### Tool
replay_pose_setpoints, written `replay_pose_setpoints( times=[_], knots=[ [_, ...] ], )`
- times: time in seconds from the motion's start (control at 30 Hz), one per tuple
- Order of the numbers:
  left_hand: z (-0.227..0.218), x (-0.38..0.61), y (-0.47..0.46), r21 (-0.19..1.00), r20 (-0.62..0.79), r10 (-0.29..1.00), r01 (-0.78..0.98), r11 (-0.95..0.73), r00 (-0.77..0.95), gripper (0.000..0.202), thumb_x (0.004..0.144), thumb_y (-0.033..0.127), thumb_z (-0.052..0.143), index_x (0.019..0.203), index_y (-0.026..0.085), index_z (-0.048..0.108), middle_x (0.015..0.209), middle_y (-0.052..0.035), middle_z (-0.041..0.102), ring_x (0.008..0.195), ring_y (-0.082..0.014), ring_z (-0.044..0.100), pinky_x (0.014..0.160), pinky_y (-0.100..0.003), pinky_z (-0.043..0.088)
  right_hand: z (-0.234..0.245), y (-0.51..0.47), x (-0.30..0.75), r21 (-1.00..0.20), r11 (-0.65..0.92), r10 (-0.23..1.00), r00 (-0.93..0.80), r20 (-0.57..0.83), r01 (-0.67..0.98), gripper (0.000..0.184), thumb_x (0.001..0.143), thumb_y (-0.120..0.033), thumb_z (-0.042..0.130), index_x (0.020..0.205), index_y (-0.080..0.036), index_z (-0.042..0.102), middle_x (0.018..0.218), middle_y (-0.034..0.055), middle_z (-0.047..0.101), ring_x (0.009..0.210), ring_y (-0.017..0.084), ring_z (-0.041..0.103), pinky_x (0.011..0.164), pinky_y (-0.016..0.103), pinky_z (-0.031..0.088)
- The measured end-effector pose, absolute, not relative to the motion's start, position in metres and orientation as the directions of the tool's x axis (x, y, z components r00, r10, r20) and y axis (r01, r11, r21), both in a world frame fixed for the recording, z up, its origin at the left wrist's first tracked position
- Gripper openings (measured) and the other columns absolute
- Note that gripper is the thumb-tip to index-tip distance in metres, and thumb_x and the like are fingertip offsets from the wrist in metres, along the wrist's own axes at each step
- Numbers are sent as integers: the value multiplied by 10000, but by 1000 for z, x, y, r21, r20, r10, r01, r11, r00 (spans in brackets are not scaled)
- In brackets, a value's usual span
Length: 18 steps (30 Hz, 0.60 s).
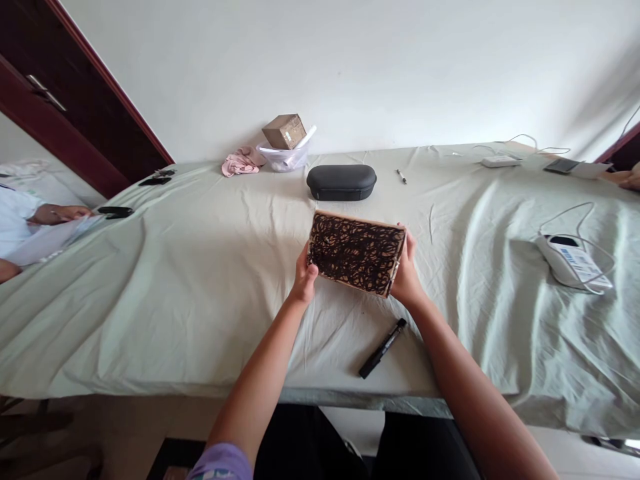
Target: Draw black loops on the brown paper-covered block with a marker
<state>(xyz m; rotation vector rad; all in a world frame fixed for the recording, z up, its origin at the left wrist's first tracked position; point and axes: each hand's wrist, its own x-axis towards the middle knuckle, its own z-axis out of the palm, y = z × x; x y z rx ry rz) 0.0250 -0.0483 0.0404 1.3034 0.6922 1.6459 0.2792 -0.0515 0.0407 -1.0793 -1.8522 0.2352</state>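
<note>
**Scribbled board held in 2 hands above the table**

The table (200,287) is covered by a pale green sheet. A flat board (356,252) covered in dark scribbles is held above the sheet at table centre, slightly tilted. The left hand (304,277) is clamped on its left edge; the right hand (406,270) is clamped on its right edge. A black case (341,182) lies behind the board. A black marker (383,348) lies near the front edge, apart from both hands.
</note>
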Motion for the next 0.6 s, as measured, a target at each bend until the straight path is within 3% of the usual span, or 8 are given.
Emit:
replay_pose_setpoints(
  times=[0.17, 0.33, 0.47, 0.6],
  knots=[
    [48, 20, -54, 826, 491, 871, -322, -462, 10, 653, 799, 616, 691, 1369, 298, 674, 1399, -51, 675, 1484, -356, 471, 1286, -467, 330, 41, -53, 276, -478, 627, 707, -191, 681, 615, 1393, 724, -642, 895, 1696, -285, -36, 1722, 184, 56, 1607, 447, 81, 1302, 690, 187],
    [56, 23, -56, 856, 436, 899, -296, -424, -28, 573, 810, 388, 663, 1376, 297, 662, 1364, -36, 687, 1436, -343, 513, 1245, -452, 375, 41, -53, 275, -421, 637, 661, -175, 730, 646, 1360, 757, -620, 880, 1702, -315, -50, 1696, 174, 112, 1593, 459, 125, 1283, 705, 213],
    [60, 30, -58, 887, 370, 927, -275, -370, -52, 501, 824, 351, 673, 1320, 281, 684, 1282, -29, 720, 1353, -331, 575, 1221, -457, 398, 39, -53, 276, -405, 626, 639, -142, 756, 667, 1317, 785, -582, 867, 1702, -340, -46, 1693, 161, 117, 1588, 461, 138, 1279, 708, 224],
    [63, 34, -61, 885, 398, 915, -239, -400, -60, 468, 851, 380, 701, 1305, 270, 695, 1311, -37, 715, 1335, -331, 590, 1224, -456, 393, 38, -51, 282, -405, 629, 635, -136, 761, 664, 1245, 792, -585, 849, 1698, -359, 25, 1694, 139, 127, 1586, 450, 146, 1275, 713, 233]
  ],
)
